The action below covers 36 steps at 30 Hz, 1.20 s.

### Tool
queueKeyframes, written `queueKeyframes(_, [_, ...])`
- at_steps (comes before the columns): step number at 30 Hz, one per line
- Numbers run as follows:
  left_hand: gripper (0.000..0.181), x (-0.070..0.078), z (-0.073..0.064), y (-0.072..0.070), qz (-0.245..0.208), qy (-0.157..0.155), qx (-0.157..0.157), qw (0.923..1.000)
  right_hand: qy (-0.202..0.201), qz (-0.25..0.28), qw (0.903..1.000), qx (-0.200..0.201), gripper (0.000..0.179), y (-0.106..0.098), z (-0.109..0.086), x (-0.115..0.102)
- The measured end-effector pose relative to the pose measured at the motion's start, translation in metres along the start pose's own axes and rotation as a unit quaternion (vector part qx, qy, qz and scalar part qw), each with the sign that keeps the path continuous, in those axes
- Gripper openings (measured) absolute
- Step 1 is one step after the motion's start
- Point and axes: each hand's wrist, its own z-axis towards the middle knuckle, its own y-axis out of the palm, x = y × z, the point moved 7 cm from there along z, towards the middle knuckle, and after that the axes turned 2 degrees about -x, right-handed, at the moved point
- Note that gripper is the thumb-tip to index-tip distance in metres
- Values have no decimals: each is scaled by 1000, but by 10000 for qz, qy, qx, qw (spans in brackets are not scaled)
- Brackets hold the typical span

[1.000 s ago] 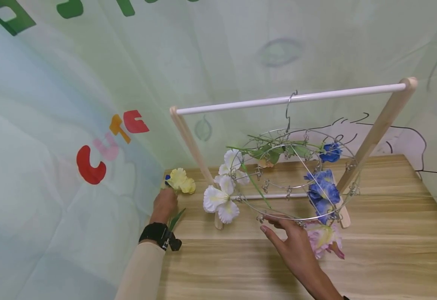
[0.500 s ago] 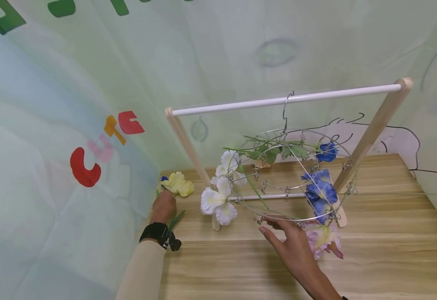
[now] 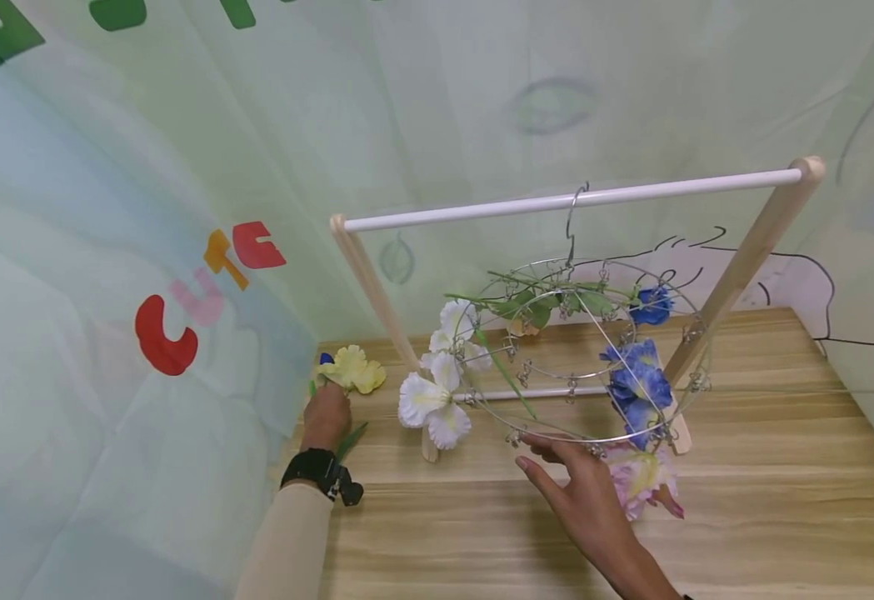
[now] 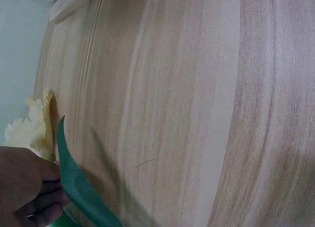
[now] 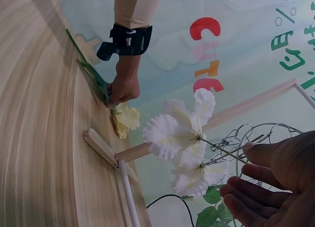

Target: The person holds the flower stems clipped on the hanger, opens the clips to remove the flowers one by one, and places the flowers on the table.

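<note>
My left hand [image 3: 327, 417] is low over the table's far left corner, its fingers curled round the green stem of a yellow artificial flower [image 3: 357, 369]. A long green leaf [image 4: 81, 187] of it sticks out beside the fingers in the left wrist view. My right hand [image 3: 586, 492] is at the front edge of a round wire clip hanger [image 3: 609, 439], fingers loosely extended, fingertips right at the wire. White flowers [image 3: 437, 400], blue flowers [image 3: 639, 383] and a rose-like blue bloom [image 3: 651, 306] hang on the hanger. Below its front right side shows a pink flower [image 3: 639, 475].
The hanger's hook is over the white bar [image 3: 466, 210] of a wooden stand [image 3: 744, 267]. Several small metal clips dangle from its rings. A small blue thing [image 3: 326, 358] lies behind the yellow flower. A printed cloth [image 3: 182, 167] closes off the left and back.
The head view has shifted slightly, so the stand and hanger sit a little further left. Both hands keep nearly the same place and pose.
</note>
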Motion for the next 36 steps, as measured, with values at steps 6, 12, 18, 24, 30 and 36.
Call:
queueKeyframes(6, [23, -3, -2, 2, -43, -114, 91, 9999, -132, -28, 9999, -4, 30, 1, 0, -3])
queueKeyframes(12, [24, -8, -8, -2, -110, -344, 34, 9993, -196, -43, 9998, -40, 32, 4, -1, -6])
queueKeyframes(18, [35, -16, -14, -3, -479, -492, -43, 9976, -221, -43, 9997, -43, 33, 5, -3, -9])
queueKeyframes(24, [46, -16, -20, -8, -866, -461, 9, 9952, -153, -152, 9996, -179, 36, 10, -3, -10])
queueKeyframes(30, [32, -9, -36, -28, -1101, -239, 403, 9928, 446, -473, 9948, -790, 31, 20, -3, -5])
queueKeyframes(36, [35, 12, -60, -63, -1511, 206, 1154, 9815, 248, -656, 9816, -1776, 17, 37, -6, -14])
